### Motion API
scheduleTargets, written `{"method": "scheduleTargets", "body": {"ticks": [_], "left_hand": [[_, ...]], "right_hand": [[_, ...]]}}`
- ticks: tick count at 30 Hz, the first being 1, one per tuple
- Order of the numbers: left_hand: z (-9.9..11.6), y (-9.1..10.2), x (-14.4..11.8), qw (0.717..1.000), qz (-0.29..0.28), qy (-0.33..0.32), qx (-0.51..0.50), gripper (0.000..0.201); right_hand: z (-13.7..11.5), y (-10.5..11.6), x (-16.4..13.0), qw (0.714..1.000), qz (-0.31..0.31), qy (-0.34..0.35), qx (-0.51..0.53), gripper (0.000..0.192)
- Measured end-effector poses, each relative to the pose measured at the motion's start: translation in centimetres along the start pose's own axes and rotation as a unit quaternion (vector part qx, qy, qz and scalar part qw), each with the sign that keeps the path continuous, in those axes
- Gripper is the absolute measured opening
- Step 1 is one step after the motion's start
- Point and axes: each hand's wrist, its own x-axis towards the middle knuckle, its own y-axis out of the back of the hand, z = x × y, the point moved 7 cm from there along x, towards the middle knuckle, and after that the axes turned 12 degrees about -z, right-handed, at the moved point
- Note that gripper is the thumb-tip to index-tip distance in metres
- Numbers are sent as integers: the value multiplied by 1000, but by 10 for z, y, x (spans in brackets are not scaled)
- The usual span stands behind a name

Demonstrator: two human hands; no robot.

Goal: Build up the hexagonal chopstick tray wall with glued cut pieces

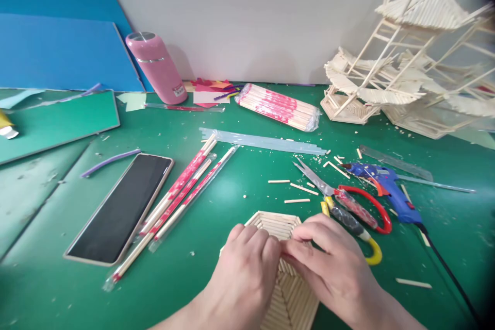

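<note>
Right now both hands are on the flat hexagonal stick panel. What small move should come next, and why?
Probably keep pressing at the centre seam: the left hand and right hand meet fingertip to fingertip over the flat hexagonal panel of pale wooden sticks, and the blue glue gun lies aside, untouched.

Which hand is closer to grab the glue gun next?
Probably the right hand. The glue gun lies on its side of the stick panel, past the scissors; the left hand would have to cross over.
</note>
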Motion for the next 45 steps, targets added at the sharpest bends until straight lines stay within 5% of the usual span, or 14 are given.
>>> {"method": "scheduleTargets", "body": {"ticks": [8, 16, 45], "left_hand": [[-29, 23, 3, 991, 55, 105, 55, 17], [-51, 7, 8, 985, -31, 168, 0, 16], [-55, 6, 13, 989, -22, 148, -17, 17]], "right_hand": [[32, 5, 12, 998, -23, -61, -19, 10], [40, -6, 17, 996, -50, -71, -35, 15], [39, -8, 19, 996, -47, -63, -48, 15]]}}
